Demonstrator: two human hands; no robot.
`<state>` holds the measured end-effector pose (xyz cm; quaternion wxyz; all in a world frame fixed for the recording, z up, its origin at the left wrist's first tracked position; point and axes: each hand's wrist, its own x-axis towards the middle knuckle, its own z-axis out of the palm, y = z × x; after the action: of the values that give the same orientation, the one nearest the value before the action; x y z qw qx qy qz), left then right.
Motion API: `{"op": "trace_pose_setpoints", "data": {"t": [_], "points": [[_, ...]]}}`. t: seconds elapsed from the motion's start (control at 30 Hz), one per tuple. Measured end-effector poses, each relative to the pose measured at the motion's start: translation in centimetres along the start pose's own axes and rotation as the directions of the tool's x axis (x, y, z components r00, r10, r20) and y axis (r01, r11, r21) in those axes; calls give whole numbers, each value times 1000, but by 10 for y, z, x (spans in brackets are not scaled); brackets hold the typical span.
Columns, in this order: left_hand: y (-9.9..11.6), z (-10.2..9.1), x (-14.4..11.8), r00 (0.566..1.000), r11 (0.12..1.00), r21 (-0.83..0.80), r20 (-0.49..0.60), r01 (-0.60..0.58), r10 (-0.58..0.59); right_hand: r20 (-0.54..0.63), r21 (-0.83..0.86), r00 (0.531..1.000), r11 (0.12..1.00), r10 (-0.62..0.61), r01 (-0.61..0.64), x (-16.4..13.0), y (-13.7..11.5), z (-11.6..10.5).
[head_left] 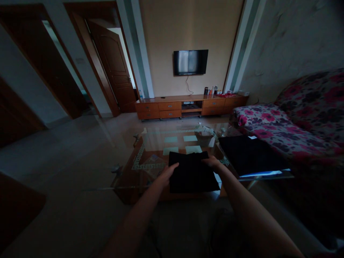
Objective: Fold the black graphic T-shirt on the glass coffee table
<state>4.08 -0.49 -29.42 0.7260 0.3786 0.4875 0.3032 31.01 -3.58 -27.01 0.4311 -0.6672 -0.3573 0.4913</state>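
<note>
A dark folded cloth [192, 173], perhaps a garment, lies flat or just above the near part of the glass coffee table [158, 147]. Its left edge is gripped by my left hand [170, 172], the thumb on top and the other fingers hidden beneath. My right hand [212, 162] holds the far right side, with its fingertips partly lost against the black fabric. To the right, a larger stack of black folded cloth [251, 154] rests on the table, with a small white tag on top and a pale blue-white layer along its near edge.
A floral-covered sofa [271, 122] borders the table on the right. Beyond stands a low wooden TV cabinet [169, 106] with bottles and cans on it, below a wall-mounted television [190, 62]. A wooden door [111, 64] stands ajar at the left. The room is dim.
</note>
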Motion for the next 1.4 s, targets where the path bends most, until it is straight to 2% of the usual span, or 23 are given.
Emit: {"op": "trace_pose_setpoints", "data": {"t": [0.1, 0.23, 0.3, 0.43, 0.57, 0.67, 0.73, 0.83, 0.9, 0.97, 1.03, 1.1, 1.13, 1.2, 1.33, 1.4], "points": [[-3, -1, 1, 990, 995, 32, -110, -91, 94, 36, 78, 998, 996, 49, -51, -3, -3, 3], [12, -12, 0, 983, 987, 28, -84, -161, 163, 160, 171, 984, 980, 76, -103, -13, -16, 0], [27, -21, -3, 976, 978, 19, -67, -207, 208, 194, 228, 980, 970, 35, -80, -19, -25, -4], [55, -32, -13, 949, 949, -21, -35, -315, 315, 242, 347, 958, 936, -155, 63, -31, -39, -9], [63, -31, -26, 890, 890, 5, -23, -456, 456, 241, 329, 950, 937, -200, 114, -39, -43, -1], [62, -31, -32, 880, 882, 36, -65, -470, 471, 235, 331, 945, 933, -226, 141, -44, -45, 5], [63, -33, -36, 886, 888, 15, -56, -460, 460, 242, 331, 937, 929, -253, 165, -46, -47, 6], [68, -37, -42, 904, 905, 12, 46, -426, 425, 298, 309, 914, 934, -274, 179, -50, -49, 2], [73, -40, -46, 903, 899, 101, 101, -426, 417, 329, 289, 902, 939, -280, 186, -51, -48, -2], [78, -43, -48, 866, 829, 255, 106, -498, 488, 333, 276, 900, 942, -281, 192, -51, -47, -5], [83, -46, -48, 775, 685, 398, 120, -610, 620, 322, 269, 906, 944, -276, 192, -49, -46, -7], [86, -49, -47, 693, 535, 498, 206, -682, 691, 323, 258, 909, 948, -265, 185, -48, -45, -7], [86, -51, -46, 679, 484, 534, 259, -694, 687, 330, 250, 907, 951, -261, 183, -48, -45, -6], [85, -55, -43, 700, 432, 594, 345, -678, 625, 350, 234, 899, 954, -262, 187, -48, -45, -6], [74, -62, -37, 812, 402, 714, 429, -573, 395, 391, 180, 890, 968, -233, 175, -53, -48, -4], [67, -64, -33, 841, 378, 753, 457, -539, 289, 414, 127, 888, 978, -202, 164, -54, -49, -3]]}}
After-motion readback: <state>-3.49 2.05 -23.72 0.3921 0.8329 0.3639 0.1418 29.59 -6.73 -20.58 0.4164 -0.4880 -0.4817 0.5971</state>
